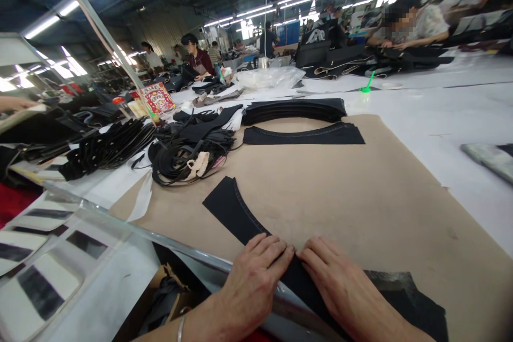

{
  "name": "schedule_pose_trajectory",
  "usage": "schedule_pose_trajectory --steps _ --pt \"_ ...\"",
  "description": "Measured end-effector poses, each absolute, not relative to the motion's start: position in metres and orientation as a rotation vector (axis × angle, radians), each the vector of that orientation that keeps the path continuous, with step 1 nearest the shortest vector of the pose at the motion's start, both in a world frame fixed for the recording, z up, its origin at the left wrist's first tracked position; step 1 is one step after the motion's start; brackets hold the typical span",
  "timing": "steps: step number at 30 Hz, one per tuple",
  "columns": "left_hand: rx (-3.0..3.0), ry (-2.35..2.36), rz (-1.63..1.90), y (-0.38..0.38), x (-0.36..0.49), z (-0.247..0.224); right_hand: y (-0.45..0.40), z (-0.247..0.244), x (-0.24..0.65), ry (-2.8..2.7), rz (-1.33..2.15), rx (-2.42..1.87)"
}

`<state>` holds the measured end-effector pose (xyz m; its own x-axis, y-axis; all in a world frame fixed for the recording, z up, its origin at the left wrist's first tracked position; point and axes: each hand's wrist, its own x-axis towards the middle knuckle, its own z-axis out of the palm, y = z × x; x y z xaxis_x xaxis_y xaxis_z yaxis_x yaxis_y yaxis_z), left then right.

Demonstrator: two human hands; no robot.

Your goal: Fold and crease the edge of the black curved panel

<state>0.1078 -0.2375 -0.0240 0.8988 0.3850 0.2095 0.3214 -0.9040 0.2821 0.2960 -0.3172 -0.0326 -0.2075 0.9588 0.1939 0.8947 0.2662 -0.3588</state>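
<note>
In the head view, my left hand [258, 275] and right hand [340, 283] nearly meet on the curved edge of the black piece [229, 207], which slants beneath my fingers, probably so both sets of fingertips can bear on that edge. Each hand's fingers lie close together; whether they pinch the material, I cannot tell. The tan sheet [316, 187] underneath likely gives smooth support. Beyond my fingertips, a similar strip [304, 136] and a stack [294, 112] sit well apart, seemingly leaving me room.

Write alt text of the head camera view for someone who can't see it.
A person's left hand and right hand touch a curve-edged black piece on a tan sheet. Beyond lie a similar piece, a dark stack and a tangle of black straps.
</note>
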Motion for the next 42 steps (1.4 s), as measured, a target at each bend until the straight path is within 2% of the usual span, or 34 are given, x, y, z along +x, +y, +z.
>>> schedule_pose_trajectory --steps 8,17,24,32,42 --pt "2.880 0.586 0.400 -0.199 0.095 -0.015 -0.287 -0.020 0.275 -2.095 0.277 -1.797" --pt "2.637 0.658 0.521 -0.211 0.104 -0.009 -0.294 -0.009 0.291 -2.041 0.404 -1.804" --pt "2.535 0.722 0.377 -0.218 0.132 -0.004 -0.293 -0.006 0.298 -2.036 0.445 -1.824" --pt "2.532 0.695 0.342 -0.220 0.138 -0.002 -0.302 -0.005 0.306 -2.010 0.577 -1.793" --pt "2.648 0.607 0.350 -0.231 0.126 -0.015 -0.316 -0.011 0.312 -2.028 0.571 -1.714"
